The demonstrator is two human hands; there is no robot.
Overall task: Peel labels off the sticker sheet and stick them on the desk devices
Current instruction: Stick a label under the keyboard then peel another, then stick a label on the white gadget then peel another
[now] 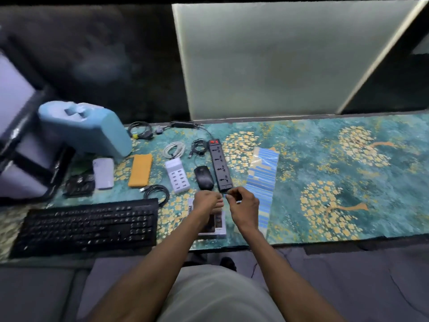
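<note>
Centrally, both hands (226,202) meeting at power strip's (220,165) near end, sticker sheet (262,180) just right

I see open patterned desk cover (348,173) right of the blue sticker sheet (262,180), free for a hand to pass. Left of it, the power strip (220,165), mouse (203,177), charging hub (177,175) and keyboard (88,225) crowd together, with coiled cables (157,194) filling gaps.

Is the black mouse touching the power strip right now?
Apart. The head view shows a strip of the patterned mat between the black mouse and the power strip along their whole length.
</note>
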